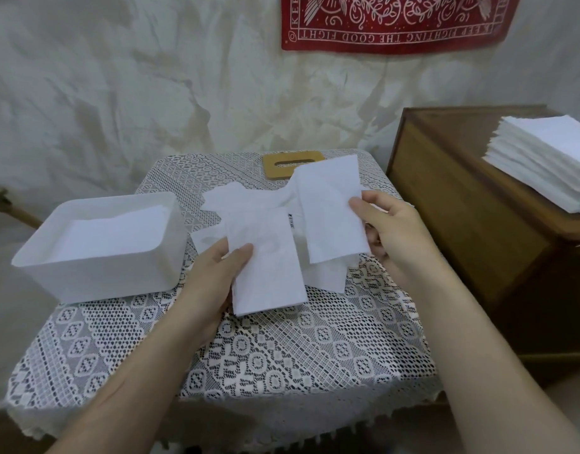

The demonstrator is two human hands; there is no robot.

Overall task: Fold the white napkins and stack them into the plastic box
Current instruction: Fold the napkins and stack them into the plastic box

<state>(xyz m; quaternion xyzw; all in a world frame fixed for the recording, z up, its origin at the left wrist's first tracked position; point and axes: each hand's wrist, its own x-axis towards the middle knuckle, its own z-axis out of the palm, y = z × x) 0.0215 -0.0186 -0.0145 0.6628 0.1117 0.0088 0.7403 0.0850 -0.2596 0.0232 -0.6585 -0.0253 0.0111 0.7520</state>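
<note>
A plastic box (pixel 98 253) is set left on the lace-covered table (pixel 282 352), napkins (pixel 269 257) at centre, a wooden lid (pixel 275 163) far, a napkin stack (pixel 544 162) right on the cabinet (pixel 462 204).

Near the front edge the lace tablecloth (pixel 282 362) lay bare — open room to reach across. On the left stood the plastic box (pixel 101 276), top open, folded napkins (pixel 111 237) low inside. Loose napkins (pixel 269 267) crowded the table's middle. A wooden lid (pixel 275 167) lay at the far edge, and a wooden cabinet (pixel 462 231) with a napkin stack (pixel 544 165) on top walled the right side.
</note>
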